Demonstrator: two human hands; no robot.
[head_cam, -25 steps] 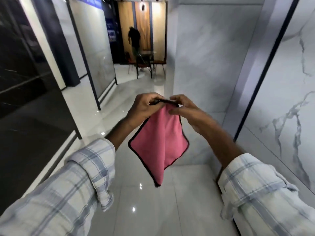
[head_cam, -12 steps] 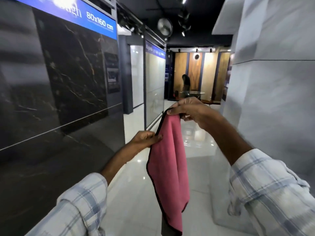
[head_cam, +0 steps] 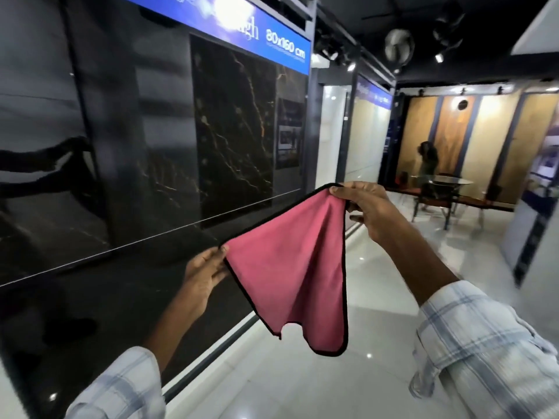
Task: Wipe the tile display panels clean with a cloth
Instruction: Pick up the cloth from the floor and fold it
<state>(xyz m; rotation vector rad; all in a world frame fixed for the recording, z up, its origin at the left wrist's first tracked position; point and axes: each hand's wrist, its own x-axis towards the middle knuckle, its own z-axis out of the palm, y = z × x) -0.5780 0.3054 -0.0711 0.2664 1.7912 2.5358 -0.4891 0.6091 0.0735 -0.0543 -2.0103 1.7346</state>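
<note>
A pink cloth with a black hem hangs spread between both hands in mid-air. My left hand pinches its lower left corner, close in front of the glossy black tile display panel with gold veins. My right hand pinches the upper right corner, higher and further from the panel. The cloth's loose bottom droops free. The cloth does not touch the panel.
A blue sign reading 80x160 cm runs above the black panel. More light panels continue down the left wall. White glossy floor stretches ahead to a glass table with chairs and a person at the far end.
My view has swung left toward the black panel. Both hands have pulled apart, my left going down-left, so the cloth that hung folded now spreads open.
</note>
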